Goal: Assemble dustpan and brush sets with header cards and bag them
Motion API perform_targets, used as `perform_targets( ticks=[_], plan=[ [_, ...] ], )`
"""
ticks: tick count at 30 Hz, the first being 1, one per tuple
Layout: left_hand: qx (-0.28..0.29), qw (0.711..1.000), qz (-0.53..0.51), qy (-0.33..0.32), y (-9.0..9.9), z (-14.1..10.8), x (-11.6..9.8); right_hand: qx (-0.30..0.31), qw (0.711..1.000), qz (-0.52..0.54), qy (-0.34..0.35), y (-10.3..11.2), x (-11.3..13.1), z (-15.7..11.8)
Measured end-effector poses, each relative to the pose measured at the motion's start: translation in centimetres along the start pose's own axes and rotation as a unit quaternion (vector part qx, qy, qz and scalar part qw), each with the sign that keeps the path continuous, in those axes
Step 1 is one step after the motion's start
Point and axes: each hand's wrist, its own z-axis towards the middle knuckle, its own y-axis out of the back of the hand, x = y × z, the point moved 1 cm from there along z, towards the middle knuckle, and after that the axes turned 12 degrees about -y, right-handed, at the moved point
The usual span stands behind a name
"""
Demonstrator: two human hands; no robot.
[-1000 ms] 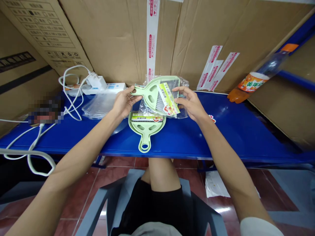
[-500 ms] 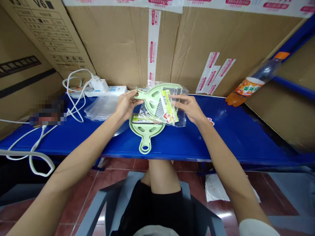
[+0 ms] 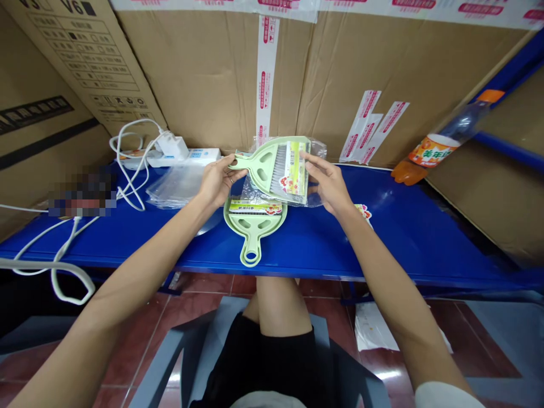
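Note:
A green dustpan with a grey-bristled brush (image 3: 264, 167) is held above the blue table, its handle pointing left. My left hand (image 3: 219, 180) is closed round that handle. At the pan's wide right edge, my right hand (image 3: 326, 182) pinches the pan together with a yellow-green printed card (image 3: 294, 170) lying over the bristles. Clear plastic film shows around and behind the pan. Below it, a second green dustpan set (image 3: 251, 229) lies on the table, handle toward me, with a similar card; its top is partly covered by the held one.
Clear plastic bags (image 3: 176, 184) lie left on the blue table (image 3: 408, 238), near a power strip (image 3: 204, 154) and white cables (image 3: 135, 170). An orange-capped bottle (image 3: 442, 144) leans at the right. Cardboard (image 3: 212, 73) stands behind; a printed card (image 3: 364, 212) lies right.
The card has turned more upright and lies flatter along the bristles. The held pan has levelled and risen slightly, and my right hand's fingers have closed at its edge.

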Motion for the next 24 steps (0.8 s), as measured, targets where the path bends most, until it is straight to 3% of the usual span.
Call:
perform_targets(
  ticks=[15, 21, 24],
  plan=[
    [0.009, 1.000, 0.013, -0.002, -0.16, -0.15, 0.13, 0.005, 0.999, -0.046, 0.001, -0.25, -0.12, -0.20],
    [0.012, 1.000, 0.006, -0.003, -0.20, -0.25, 0.24, 0.037, 0.997, -0.061, 0.000, -0.33, -0.24, -0.25],
    [0.015, 1.000, 0.011, -0.004, -0.21, -0.32, 0.20, 0.017, 0.997, -0.071, 0.017, -0.29, -0.44, -0.21]
  ],
)
